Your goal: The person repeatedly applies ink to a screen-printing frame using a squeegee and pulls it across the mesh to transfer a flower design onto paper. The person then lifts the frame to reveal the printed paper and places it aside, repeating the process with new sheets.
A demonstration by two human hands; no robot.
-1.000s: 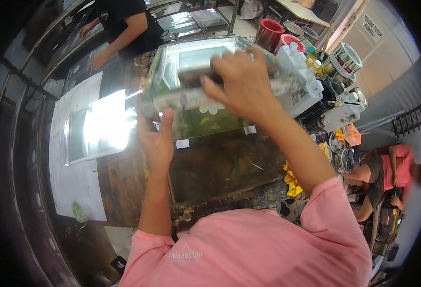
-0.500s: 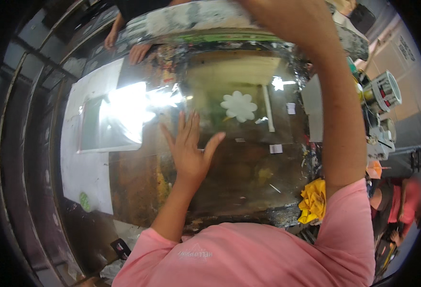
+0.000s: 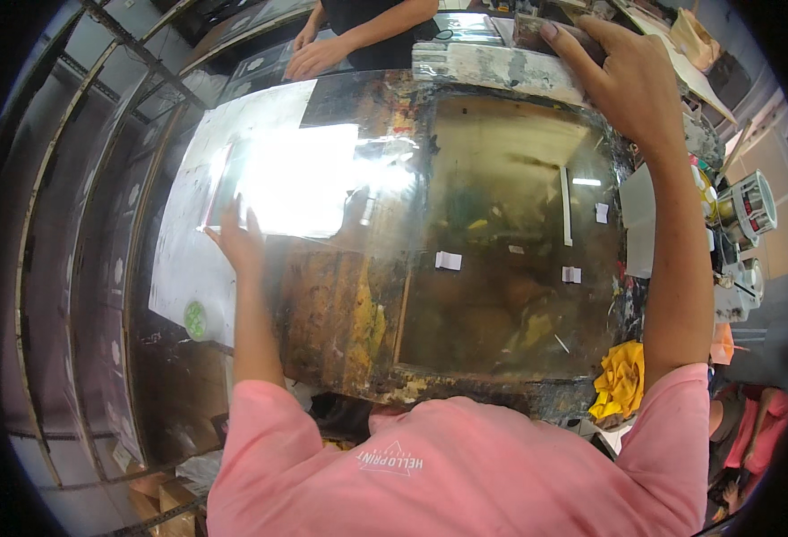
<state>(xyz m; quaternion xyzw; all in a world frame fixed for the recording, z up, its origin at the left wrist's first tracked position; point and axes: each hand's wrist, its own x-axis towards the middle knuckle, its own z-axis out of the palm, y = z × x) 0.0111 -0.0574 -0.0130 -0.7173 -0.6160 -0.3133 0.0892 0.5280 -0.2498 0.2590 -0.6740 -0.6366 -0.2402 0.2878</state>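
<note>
My left hand [image 3: 242,237] rests at the lower edge of a clear glossy sheet [image 3: 300,197] on the left of the table. Its fingers look apart, somewhat blurred; glare hides most of the sheet. At the far right, my right hand [image 3: 622,76] is closed round a dark brown bar [image 3: 530,32], whose kind I cannot make out. Below that arm lies a dark glass panel [image 3: 492,313] set in the worn table. On it are a white strip [image 3: 566,210] and small folded paper pieces, one [image 3: 448,260] near its left side.
White paper [image 3: 179,268] with a green round piece [image 3: 195,319] lies at left. A grey-white beam [image 3: 497,67] crosses the far edge. Tubs [image 3: 746,208] and a yellow cloth [image 3: 620,379] line the right. Another person's hands [image 3: 318,58] are beyond the table. Metal racks stand left.
My left hand has moved left, from beside the glass to the glossy sheet. The white flower shape no longer shows on the glass. My right hand has come into fuller view; the whole view has shifted.
</note>
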